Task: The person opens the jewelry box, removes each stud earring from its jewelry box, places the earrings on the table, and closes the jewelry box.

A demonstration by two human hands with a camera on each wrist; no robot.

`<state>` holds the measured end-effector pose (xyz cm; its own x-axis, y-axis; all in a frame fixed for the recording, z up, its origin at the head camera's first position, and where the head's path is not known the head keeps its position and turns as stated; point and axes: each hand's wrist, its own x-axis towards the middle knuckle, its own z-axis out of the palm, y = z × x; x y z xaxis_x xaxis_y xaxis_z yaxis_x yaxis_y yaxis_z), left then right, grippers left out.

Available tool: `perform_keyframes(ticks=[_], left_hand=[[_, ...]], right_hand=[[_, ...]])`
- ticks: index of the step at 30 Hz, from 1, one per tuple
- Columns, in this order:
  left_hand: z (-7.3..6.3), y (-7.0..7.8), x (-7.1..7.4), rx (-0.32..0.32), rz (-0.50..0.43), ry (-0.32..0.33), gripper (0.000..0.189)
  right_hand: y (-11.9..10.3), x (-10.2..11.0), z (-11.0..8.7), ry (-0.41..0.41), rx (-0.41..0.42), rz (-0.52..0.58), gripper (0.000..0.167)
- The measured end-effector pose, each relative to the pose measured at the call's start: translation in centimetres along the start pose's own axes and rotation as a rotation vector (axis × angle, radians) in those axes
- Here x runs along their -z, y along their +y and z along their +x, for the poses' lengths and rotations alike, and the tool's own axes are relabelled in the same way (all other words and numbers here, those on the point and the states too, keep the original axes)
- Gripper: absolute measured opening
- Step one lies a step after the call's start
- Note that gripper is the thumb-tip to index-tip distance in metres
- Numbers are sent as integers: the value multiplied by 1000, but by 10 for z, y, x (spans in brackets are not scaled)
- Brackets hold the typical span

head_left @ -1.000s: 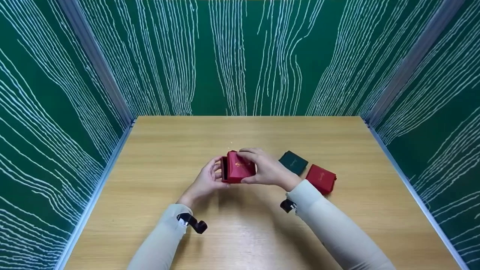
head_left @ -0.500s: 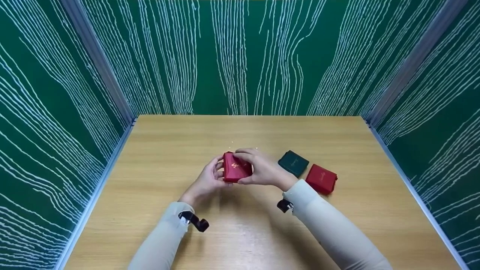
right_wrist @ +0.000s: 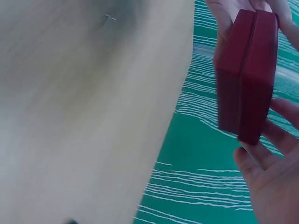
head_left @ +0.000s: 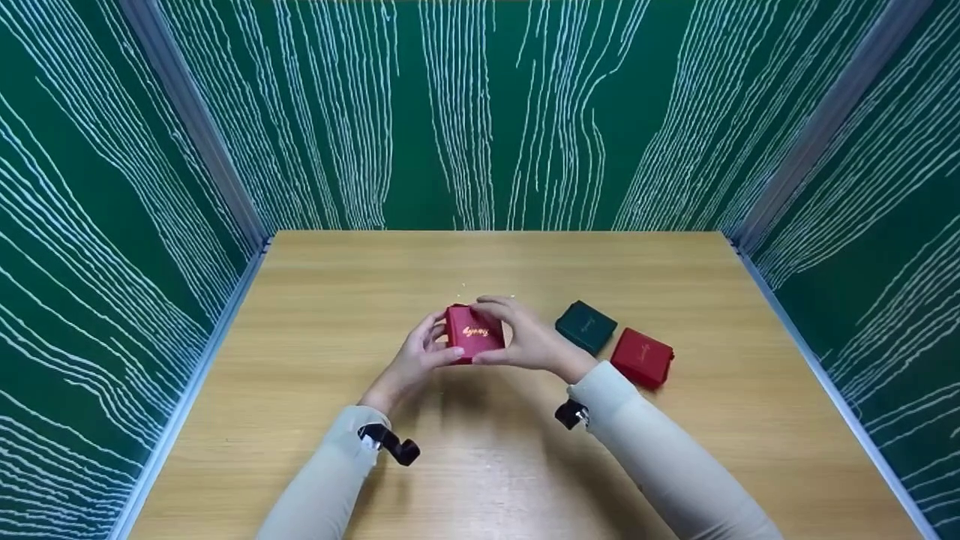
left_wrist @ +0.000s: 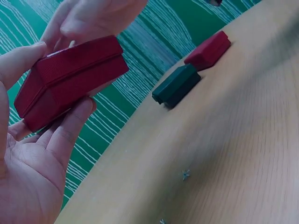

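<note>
Both hands hold a red jewelry box [head_left: 472, 337] with gold lettering, raised above the table. Its lid sits on its base, with a thin seam between them in the wrist views. The left hand [head_left: 412, 364] grips the box's left side, thumb on the lid and fingers beneath, as the left wrist view shows. On the other side, the right hand [head_left: 534, 339] spans the lid, thumb at the near edge and fingers at the far edge. The box's inside is hidden.
A dark green jewelry box [head_left: 586, 328] and a second red box [head_left: 643, 358] lie right of the hands, close together. Tiny shiny star-like pieces [left_wrist: 185, 174] lie on the wooden table [head_left: 337, 285]. Green walls [head_left: 420, 112] with white lines enclose the table.
The lid, held by the right hand, has moved left over the base, covering the dark gap seen at the left. The left thumb has come up onto the lid.
</note>
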<state>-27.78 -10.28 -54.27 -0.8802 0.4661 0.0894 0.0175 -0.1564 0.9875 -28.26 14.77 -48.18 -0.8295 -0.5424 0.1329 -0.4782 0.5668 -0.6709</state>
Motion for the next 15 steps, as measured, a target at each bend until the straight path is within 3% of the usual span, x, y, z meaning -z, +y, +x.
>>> perform_keyframes(ticks=[7, 15], left_hand=[[1, -5, 5, 27, -5, 64, 86], [3, -8, 5, 49, -25, 101, 74]], right_hand=[[17, -7, 2, 88, -211, 285, 79], [25, -22, 1, 93, -335, 623, 66]])
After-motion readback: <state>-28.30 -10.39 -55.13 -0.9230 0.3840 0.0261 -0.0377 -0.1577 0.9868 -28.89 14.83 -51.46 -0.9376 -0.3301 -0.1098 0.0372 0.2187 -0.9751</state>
